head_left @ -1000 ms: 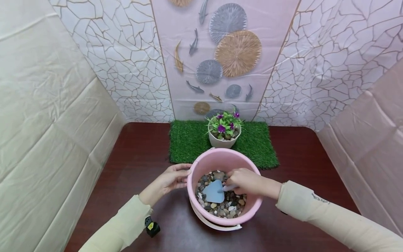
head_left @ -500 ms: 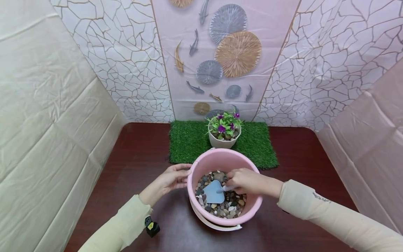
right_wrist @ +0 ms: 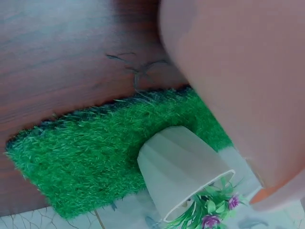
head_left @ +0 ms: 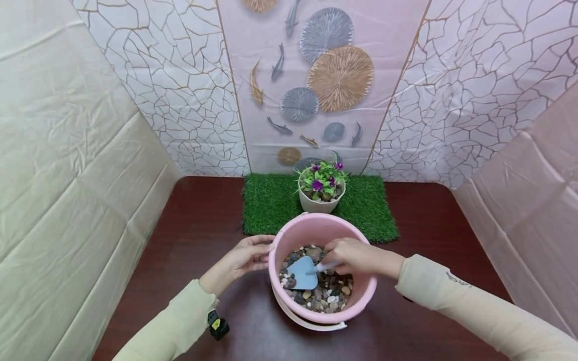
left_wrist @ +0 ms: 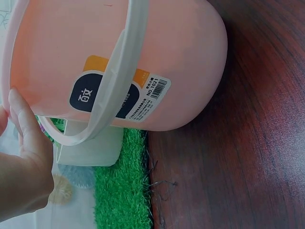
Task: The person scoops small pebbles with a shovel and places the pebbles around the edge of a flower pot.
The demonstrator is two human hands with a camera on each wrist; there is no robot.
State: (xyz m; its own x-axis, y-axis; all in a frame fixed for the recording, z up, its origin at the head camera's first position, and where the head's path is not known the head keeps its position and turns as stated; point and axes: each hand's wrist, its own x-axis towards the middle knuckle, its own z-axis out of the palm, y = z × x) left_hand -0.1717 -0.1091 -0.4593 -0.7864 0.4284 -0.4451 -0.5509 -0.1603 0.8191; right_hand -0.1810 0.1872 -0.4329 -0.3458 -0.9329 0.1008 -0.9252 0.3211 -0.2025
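Observation:
A pink bucket stands on the table, with many mixed pebbles at its bottom. Inside it, my right hand grips the handle of a small light-blue shovel. The blade lies among the pebbles, pointing left, with a few stones at its left edge. My left hand rests against the bucket's left side, its extended fingers and thumb touching at the rim. In the left wrist view, fingertips meet the bucket just below the rim. The right wrist view shows the bucket's outer wall, but not the right hand.
Behind the bucket, a white pot with purple flowers stands on a green artificial-grass mat. The bucket's white handle hangs down in front. The dark reddish table is bordered by draped walls.
The shovel has shifted slightly left and its angle has changed, with more of its handle showing. Some stones now lie at the blade's left edge. The left hand has stayed in place.

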